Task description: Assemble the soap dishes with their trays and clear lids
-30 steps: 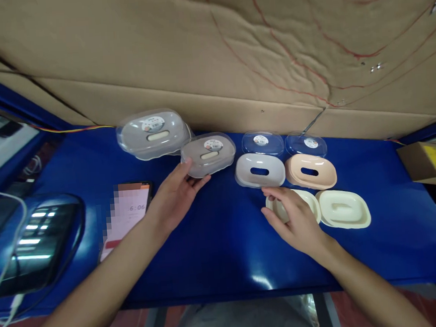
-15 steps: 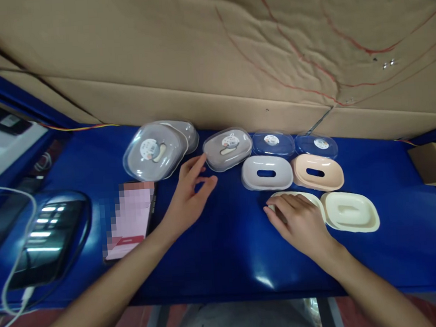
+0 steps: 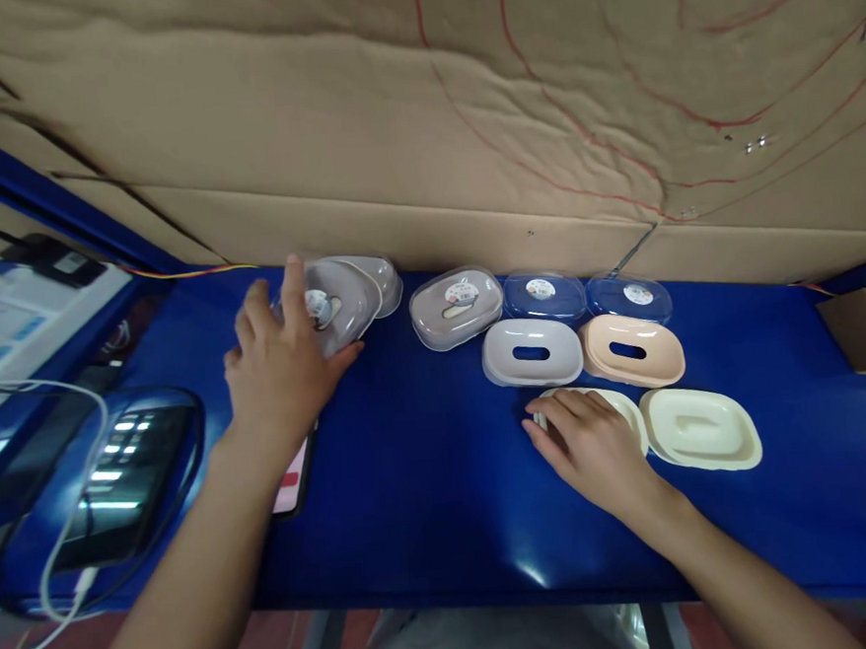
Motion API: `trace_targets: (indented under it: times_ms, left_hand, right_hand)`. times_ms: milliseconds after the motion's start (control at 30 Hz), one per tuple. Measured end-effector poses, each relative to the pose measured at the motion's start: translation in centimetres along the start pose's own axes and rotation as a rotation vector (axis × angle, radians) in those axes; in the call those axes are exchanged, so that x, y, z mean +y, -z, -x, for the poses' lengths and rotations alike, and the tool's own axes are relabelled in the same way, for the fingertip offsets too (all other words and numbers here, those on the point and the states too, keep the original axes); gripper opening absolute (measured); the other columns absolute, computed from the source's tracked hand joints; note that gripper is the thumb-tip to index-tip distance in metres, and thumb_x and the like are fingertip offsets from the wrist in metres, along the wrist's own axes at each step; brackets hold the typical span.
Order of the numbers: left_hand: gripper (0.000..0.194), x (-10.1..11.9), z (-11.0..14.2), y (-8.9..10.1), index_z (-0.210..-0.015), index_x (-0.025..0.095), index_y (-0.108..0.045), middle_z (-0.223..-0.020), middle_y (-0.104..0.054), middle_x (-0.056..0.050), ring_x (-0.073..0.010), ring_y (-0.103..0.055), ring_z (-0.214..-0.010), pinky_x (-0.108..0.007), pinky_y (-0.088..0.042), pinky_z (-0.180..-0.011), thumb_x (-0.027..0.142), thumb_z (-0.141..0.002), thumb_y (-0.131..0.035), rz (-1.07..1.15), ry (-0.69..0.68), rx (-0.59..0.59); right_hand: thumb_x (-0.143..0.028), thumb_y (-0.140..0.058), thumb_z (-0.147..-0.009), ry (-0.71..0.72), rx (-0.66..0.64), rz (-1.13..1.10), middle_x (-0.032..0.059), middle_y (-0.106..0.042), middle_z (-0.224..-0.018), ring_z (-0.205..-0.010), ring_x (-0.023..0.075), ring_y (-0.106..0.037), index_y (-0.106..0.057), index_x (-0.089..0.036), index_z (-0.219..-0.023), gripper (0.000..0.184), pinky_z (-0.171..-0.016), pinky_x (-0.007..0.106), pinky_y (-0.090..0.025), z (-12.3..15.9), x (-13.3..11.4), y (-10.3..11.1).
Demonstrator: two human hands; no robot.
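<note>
Left hand [image 3: 277, 370] at lidded box [image 3: 349, 296], right hand [image 3: 597, 446] over cream dish [image 3: 627, 410].
Left fingers spread wide, box just beyond them; contact unclear. Right fingers curled, dish beneath; can't tell if gripping.

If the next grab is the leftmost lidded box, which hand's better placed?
Left, I'd say. The left hand is already at the leftmost lidded box, fingers spread and partly covering it in view. The right hand is well off to the right, over a cream dish.

Dim, glare on tabletop [image 3: 421, 483], blurred edges
</note>
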State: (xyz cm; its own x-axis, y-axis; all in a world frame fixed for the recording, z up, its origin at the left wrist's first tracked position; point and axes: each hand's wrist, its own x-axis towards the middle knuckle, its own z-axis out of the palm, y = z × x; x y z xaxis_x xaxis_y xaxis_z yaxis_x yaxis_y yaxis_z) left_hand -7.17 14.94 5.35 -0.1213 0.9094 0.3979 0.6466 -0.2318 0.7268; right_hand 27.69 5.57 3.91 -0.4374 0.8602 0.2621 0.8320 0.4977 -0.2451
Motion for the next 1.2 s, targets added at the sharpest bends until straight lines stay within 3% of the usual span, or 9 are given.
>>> trace_targets:
  times_ms: [133, 233, 367, 500, 633, 733, 833, 967, 1200]
  left_hand:
    - [0.107, -0.7, -2.5, 0.7, -0.165, 0.028, -0.038, -0.162, -0.046, -0.007, -0.0591, -0.021, -0.158, -0.067, -0.028, -0.123, 0.043, -0.074, -0.09, -0.271, 0.052, -0.114]
    - [0.103, -0.5, -4.9, 1.3, -0.164, 0.014, -0.032, -0.159, -0.047, -0.02, -0.0517, -0.042, -0.15, -0.067, -0.036, -0.123, 0.032, -0.078, -0.086, -0.502, -0.056, -0.29]
    - [0.092, -0.7, -7.3, 1.7, -0.163, 0.018, -0.033, -0.173, -0.031, -0.012, -0.0387, -0.022, -0.164, -0.058, -0.029, -0.132, 0.035, -0.086, -0.08, -0.524, -0.211, -0.419]
    - [0.069, -1.2, -7.3, 1.9, -0.16, 0.018, -0.043, -0.181, -0.012, -0.005, -0.0372, -0.017, -0.167, -0.057, -0.023, -0.135, 0.04, -0.099, -0.066, -0.49, -0.291, -0.338]
    - [0.056, 0.6, -4.9, 1.3, -0.159, 0.024, -0.046, -0.178, -0.025, -0.002, -0.0381, -0.029, -0.162, -0.061, -0.027, -0.133, 0.033, -0.106, -0.06, -0.508, -0.264, -0.242]
    - [0.053, 3.6, -1.1, -0.4, -0.158, 0.019, -0.047, -0.173, -0.034, -0.015, -0.0421, -0.035, -0.159, -0.066, -0.034, -0.127, 0.029, -0.107, -0.059, -0.539, -0.326, -0.17]
    - [0.055, 6.4, 3.7, -3.0, -0.159, 0.024, -0.043, -0.156, -0.055, -0.016, -0.0328, -0.055, -0.145, -0.053, -0.049, -0.119, 0.03, -0.107, -0.06, -0.279, -0.515, -0.372]
    - [0.073, 7.4, 8.0, -5.6, -0.164, 0.023, -0.034, -0.158, -0.055, -0.02, -0.0354, -0.055, -0.145, -0.054, -0.052, -0.114, 0.048, -0.103, -0.065, -0.081, -0.678, -0.673]
    - [0.065, 5.7, 8.6, -5.6, -0.156, 0.021, -0.048, -0.152, -0.062, -0.018, -0.0377, -0.055, -0.144, -0.062, -0.039, -0.121, 0.046, -0.1, -0.071, -0.182, -0.771, -0.817]
  right_hand:
    - [-0.031, -0.057, -0.109, -0.015, -0.022, -0.007, 0.0064, -0.078, -0.098, -0.085, 0.0251, -0.074, -0.072, -0.02, -0.108, 0.019, -0.08, 0.041, -0.053, 0.1, 0.0, -0.1]
    - [-0.031, -0.057, -0.109, -0.023, -0.05, -0.008, 0.0069, -0.078, -0.1, -0.087, 0.0255, -0.075, -0.072, -0.02, -0.111, 0.019, -0.081, 0.041, -0.053, 0.1, 0.0, -0.1]
    - [-0.031, -0.059, -0.108, -0.023, -0.048, -0.005, 0.0079, -0.078, -0.1, -0.088, 0.0262, -0.075, -0.073, -0.02, -0.112, 0.018, -0.082, 0.042, -0.054, 0.1, 0.1, 0.0]
    - [-0.029, -0.059, -0.107, 0.006, -0.042, -0.029, 0.0097, -0.078, -0.101, -0.091, 0.0274, -0.076, -0.072, -0.019, -0.113, 0.017, -0.083, 0.043, -0.057, 0.1, 0.1, 0.1]
    - [-0.027, -0.058, -0.108, 0.053, -0.045, -0.131, 0.0115, -0.079, -0.109, -0.1, 0.0297, -0.076, -0.069, -0.017, -0.121, 0.02, -0.088, 0.049, -0.061, 0.0, -0.4, 0.2]
    - [-0.025, -0.054, -0.11, 0.119, -0.077, -0.263, 0.0129, -0.077, -0.125, -0.117, 0.0281, -0.073, -0.065, -0.018, -0.133, 0.027, -0.1, 0.048, -0.061, 0.1, -1.0, 0.4]
    - [-0.017, -0.051, -0.109, 0.234, -0.09, -0.351, 0.0136, -0.07, -0.142, -0.138, 0.0252, -0.063, -0.061, -0.019, -0.141, 0.034, -0.112, 0.043, -0.057, 0.3, -1.2, 0.8]
    - [-0.009, -0.051, -0.104, 0.219, 0.078, -0.363, 0.0134, -0.07, -0.138, -0.134, 0.0247, -0.065, -0.066, -0.02, -0.13, 0.032, -0.11, 0.041, -0.057, 0.4, -0.1, 1.6]
    - [-0.024, -0.058, -0.108, -0.023, 0.074, -0.023, 0.015, -0.064, -0.152, -0.145, 0.0328, -0.056, -0.059, -0.019, -0.146, 0.039, -0.121, 0.053, -0.042, -0.5, 3.1, 1.3]
